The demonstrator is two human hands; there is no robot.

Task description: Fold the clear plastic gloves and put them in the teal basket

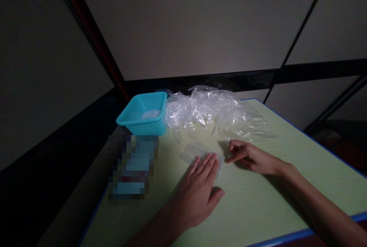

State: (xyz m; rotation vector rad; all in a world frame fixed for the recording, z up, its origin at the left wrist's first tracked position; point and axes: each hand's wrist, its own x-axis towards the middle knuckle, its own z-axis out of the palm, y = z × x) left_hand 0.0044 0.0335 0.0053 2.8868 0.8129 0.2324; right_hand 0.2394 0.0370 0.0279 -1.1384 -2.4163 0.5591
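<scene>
The left hand (200, 189) lies palm down on the pale green surface (258, 208), its forearm coming in from the bottom edge. Its 4 fingers (205, 164) are stretched out flat and close together, released rather than clenched, with the thumb spread to the right. Their tips press on the near edge of a small clear plastic sleeve (195, 150) that lies flat on the surface — most of it shows just beyond the fingertips, toward the far left.

The right hand (252, 157) reaches in from the right, resting low on the surface with its fingers loosely curled and pointing left. The fingertips sit just beside the sleeve's right end; whether they pinch it cannot be told in the dim light.

Beyond both hands a heap of crumpled clear plastic bags (212, 111) spreads across the far edge, just beside a teal tub (145, 115) holding something pale. A blurred patch hides whatever lies in front of the tub.
</scene>
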